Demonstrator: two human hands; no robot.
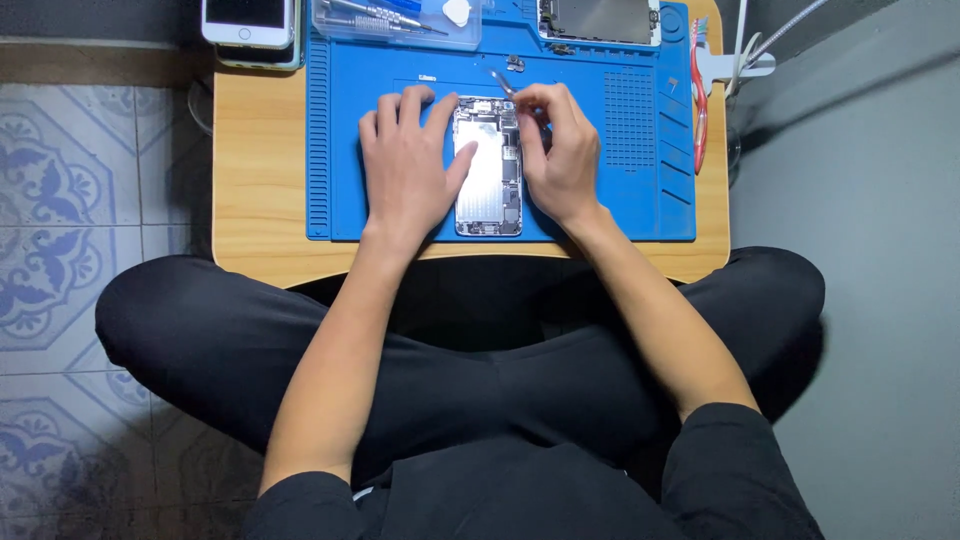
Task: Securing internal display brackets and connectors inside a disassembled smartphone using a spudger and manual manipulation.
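An opened phone body (487, 170) lies face up on a blue work mat (620, 190), its metal inside and small parts showing. My left hand (407, 160) rests flat on the mat and presses the phone's left edge with the thumb. My right hand (560, 145) is at the phone's upper right corner, fingers pinched around thin metal tweezers (503, 84) whose tip points down into the phone.
The mat covers a small wooden table (260, 180) over my crossed legs. A white phone (250, 22) lies at the far left, a clear tool box (395, 20) behind the mat, a detached screen (600, 20) far right, red tweezers (698, 100) on the mat's right edge.
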